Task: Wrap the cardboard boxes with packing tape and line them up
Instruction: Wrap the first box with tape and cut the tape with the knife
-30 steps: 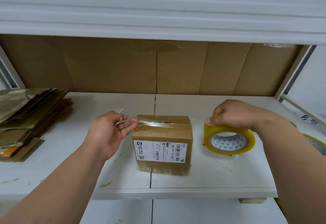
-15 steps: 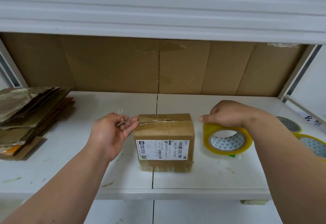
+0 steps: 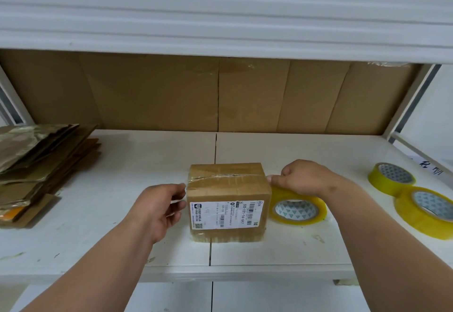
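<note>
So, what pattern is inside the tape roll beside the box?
Small teal triangles on white, on the roll's core; head view.

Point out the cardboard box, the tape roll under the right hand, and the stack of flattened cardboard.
cardboard box (image 3: 226,189): head view, top face.
tape roll (image 3: 318,205): head view, yellow outer band.
flattened cardboard stack (image 3: 36,164): head view, upper sheets.

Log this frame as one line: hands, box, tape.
left hand: against box side | right hand: gripping tape roll beside box | box: upright on shelf, label facing camera
</note>
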`<action>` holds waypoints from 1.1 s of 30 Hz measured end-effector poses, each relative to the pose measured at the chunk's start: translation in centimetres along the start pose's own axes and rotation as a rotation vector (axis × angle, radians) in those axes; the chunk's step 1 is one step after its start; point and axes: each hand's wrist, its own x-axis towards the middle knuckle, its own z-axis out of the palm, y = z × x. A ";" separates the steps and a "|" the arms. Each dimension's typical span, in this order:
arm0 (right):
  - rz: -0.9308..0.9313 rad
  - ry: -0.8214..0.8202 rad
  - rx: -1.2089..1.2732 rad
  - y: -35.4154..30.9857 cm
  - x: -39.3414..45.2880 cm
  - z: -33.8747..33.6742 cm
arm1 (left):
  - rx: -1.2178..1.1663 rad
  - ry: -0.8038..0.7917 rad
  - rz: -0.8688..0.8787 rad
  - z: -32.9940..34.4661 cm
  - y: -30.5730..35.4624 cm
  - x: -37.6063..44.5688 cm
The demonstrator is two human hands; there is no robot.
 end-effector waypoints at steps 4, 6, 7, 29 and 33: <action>0.005 0.026 -0.007 -0.2 -0.2 0.5 | 0.084 -0.004 0.058 0.2 -0.7 -0.2; 0.009 0.030 0.002 -0.2 -0.4 0.6 | 0.127 0.019 0.177 0.3 -0.7 -0.3; 0.011 0.030 0.004 -0.2 -0.4 0.6 | 0.190 0.025 0.253 0.5 -0.6 -0.5; -0.014 0.055 0.167 -1.9 -1.9 2.9 | 0.654 0.071 0.430 1.4 3.5 -0.3; -0.024 0.067 0.220 -2.0 -2.5 3.5 | 0.787 0.084 0.399 1.7 4.9 0.1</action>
